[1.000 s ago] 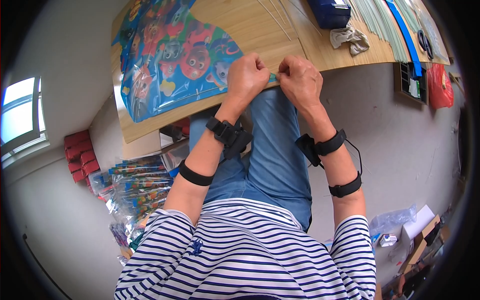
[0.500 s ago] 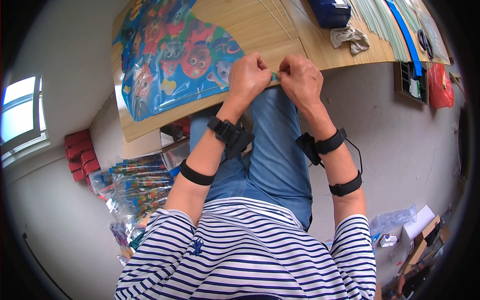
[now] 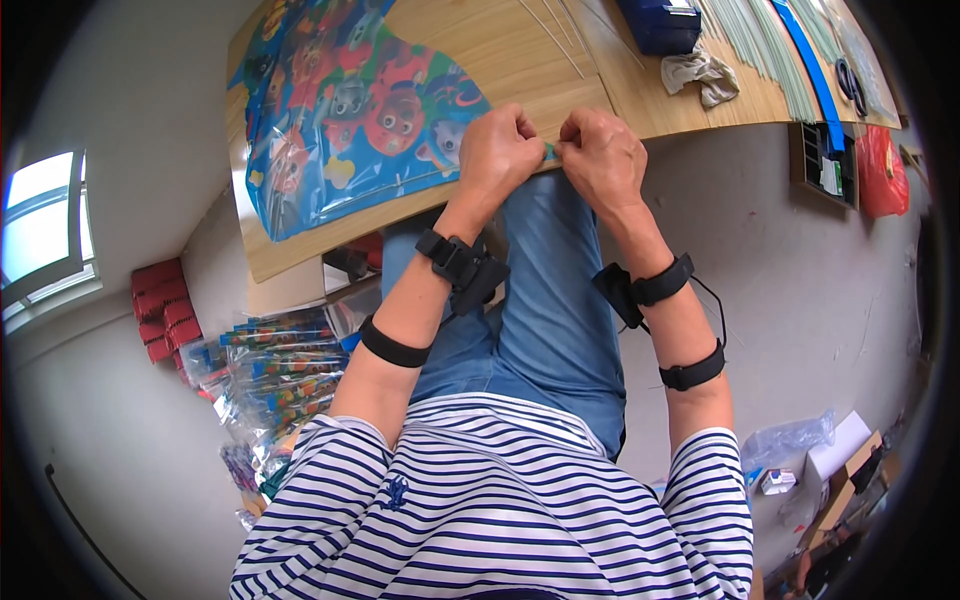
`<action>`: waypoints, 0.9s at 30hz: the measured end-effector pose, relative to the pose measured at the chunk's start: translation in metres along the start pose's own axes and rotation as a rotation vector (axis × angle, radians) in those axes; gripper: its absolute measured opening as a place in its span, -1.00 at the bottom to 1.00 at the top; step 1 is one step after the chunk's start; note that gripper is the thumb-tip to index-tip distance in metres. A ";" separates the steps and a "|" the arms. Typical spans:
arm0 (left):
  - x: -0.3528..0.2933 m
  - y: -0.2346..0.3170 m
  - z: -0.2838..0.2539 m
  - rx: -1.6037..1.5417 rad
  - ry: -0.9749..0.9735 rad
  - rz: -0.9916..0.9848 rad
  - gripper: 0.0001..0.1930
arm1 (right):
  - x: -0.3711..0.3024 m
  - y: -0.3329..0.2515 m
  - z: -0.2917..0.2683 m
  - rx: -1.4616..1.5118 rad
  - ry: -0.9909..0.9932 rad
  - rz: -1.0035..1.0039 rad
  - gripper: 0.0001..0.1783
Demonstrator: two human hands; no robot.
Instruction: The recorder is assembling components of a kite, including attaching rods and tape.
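Note:
A large blue plastic sheet [image 3: 390, 120] printed with colourful cartoon figures lies over the left part of the wooden table. Along its near edge runs a thin pale rod [image 3: 390, 191]. My left hand [image 3: 495, 150] is closed at the sheet's right end, by the table's front edge. Close beside it, my right hand [image 3: 603, 158] is closed too, fingers curled down. A small blue-green tip of the sheet shows between the two hands, pinched by the fingertips. The fingertips themselves are mostly hidden behind the knuckles.
Thin rods [image 3: 550, 35] lie on the table's far side. Toward the right are a dark blue box [image 3: 660, 25], a crumpled cloth [image 3: 702, 77], bundled pale strips [image 3: 755, 50], a blue strap [image 3: 810, 70] and scissors [image 3: 851, 87]. A red bag [image 3: 882, 172] hangs off the right edge.
Almost nothing differs. Both hands keep their pinch at the same spot, with only a very slight shift of the view.

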State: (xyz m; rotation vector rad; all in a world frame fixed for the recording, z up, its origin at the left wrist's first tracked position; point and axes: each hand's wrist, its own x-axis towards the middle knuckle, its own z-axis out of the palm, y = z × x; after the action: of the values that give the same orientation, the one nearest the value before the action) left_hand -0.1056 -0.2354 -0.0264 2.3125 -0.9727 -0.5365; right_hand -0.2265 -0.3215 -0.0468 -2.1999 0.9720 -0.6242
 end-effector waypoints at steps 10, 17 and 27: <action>-0.005 0.004 -0.001 0.002 0.038 0.001 -0.84 | 0.000 -0.001 0.001 -0.006 -0.011 0.009 -0.97; -0.015 -0.007 -0.032 -0.486 0.016 -0.067 -0.91 | -0.001 -0.001 -0.001 0.004 0.000 -0.004 -0.98; -0.079 -0.063 -0.046 0.297 0.256 0.492 -0.57 | -0.015 -0.008 -0.010 -0.014 0.018 -0.340 -0.72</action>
State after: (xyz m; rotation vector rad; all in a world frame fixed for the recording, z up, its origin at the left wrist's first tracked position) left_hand -0.0992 -0.1245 -0.0204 2.1933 -1.5018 0.1090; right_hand -0.2380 -0.3091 -0.0369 -2.3970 0.6143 -0.7926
